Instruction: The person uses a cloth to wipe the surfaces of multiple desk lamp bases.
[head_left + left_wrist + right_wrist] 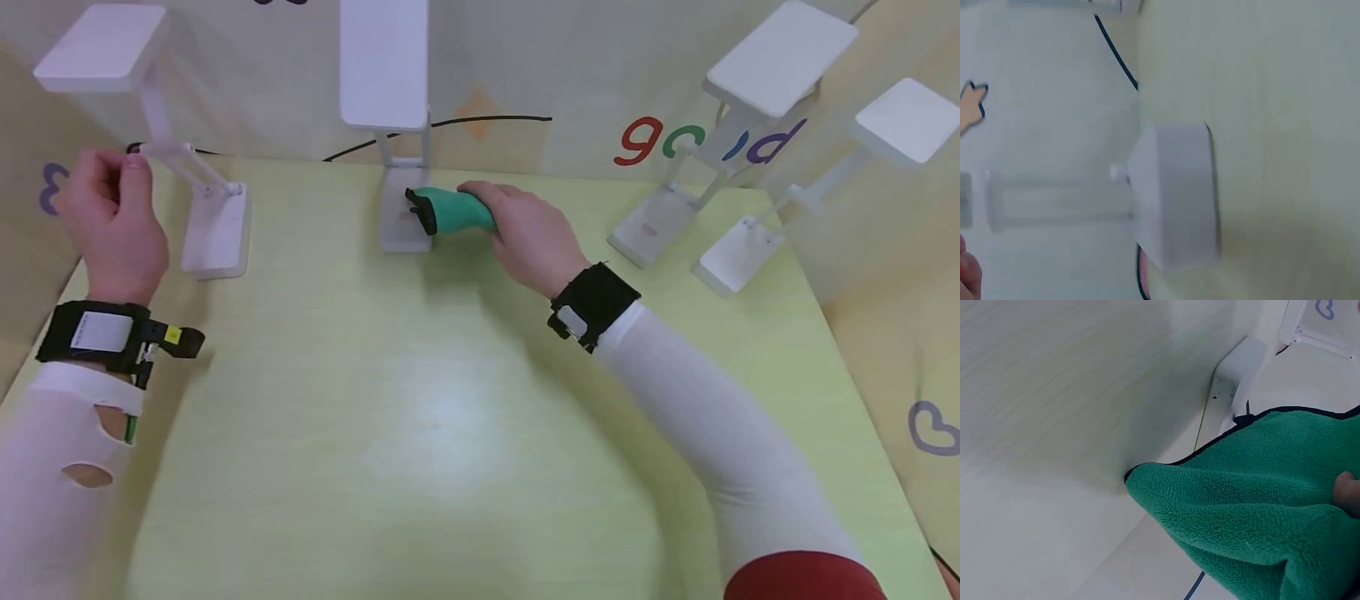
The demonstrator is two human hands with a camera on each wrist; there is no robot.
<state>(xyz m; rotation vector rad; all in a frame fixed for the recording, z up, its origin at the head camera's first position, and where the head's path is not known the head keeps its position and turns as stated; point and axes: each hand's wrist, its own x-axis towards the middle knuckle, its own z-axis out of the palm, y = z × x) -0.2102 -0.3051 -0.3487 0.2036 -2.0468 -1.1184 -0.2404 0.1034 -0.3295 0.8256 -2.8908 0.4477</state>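
My right hand (532,237) grips a green towel (457,211) with a black edge, bunched up. Its front end hangs over the base of the middle white desk lamp (405,221); whether it touches is unclear. The right wrist view shows the towel's folds (1229,500) up close, a fingertip at the right edge. On the left, thumb and curled fingers of my left hand (116,225) pinch the left desk lamp (216,229) at its arm joint. That lamp's base (1185,194) stands on the table in the left wrist view, where only fingertips appear.
Two more white desk lamps, one (656,225) and another (738,254), stand at the back right of the pale table (420,400). Behind them rises a wall (570,75) with coloured letters and drawn lines.
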